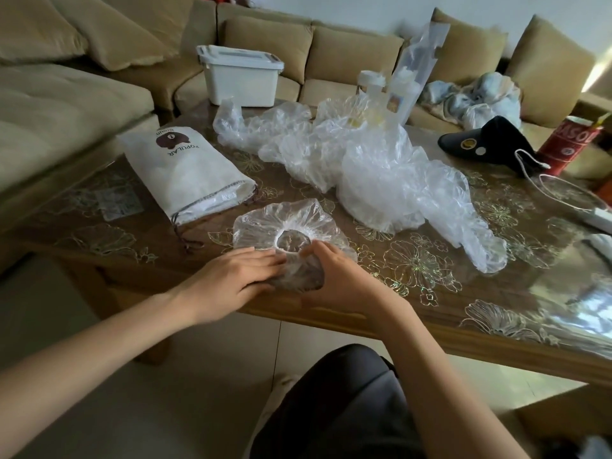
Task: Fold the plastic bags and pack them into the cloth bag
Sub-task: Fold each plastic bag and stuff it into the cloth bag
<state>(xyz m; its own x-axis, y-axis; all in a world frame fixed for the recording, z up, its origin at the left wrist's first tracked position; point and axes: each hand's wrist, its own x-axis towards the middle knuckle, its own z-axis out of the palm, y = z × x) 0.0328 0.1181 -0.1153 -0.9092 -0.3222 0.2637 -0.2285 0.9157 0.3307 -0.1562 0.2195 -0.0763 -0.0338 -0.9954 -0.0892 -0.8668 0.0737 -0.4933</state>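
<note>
Clear plastic bag [288,223], round with a gathered rim and a hole at its middle, lies in the lower centre of the frame at the near edge of the surface [530,293]. From my station I see its near part bunched up between both hands. My left hand [231,276] lies flat on it, fingers [265,256] straight and pressing the film down. My right hand [344,276] is curled round the bunched part, thumb by the rim of the hole, grasping it. Just left of it, the cloth bag [188,167] lies on its side with its drawstring mouth toward the near edge and some white plastic showing inside. The two are close, but I cannot tell whether they touch. Across the middle of the frame a heap of loose plastic bags [374,167] sprawls over the surface. At upper centre a white storage box [240,77] stands beyond the heap, in front of a beige sofa [66,104]. At the right of the frame sit a black pouch [490,140] and a red can [566,144].
</note>
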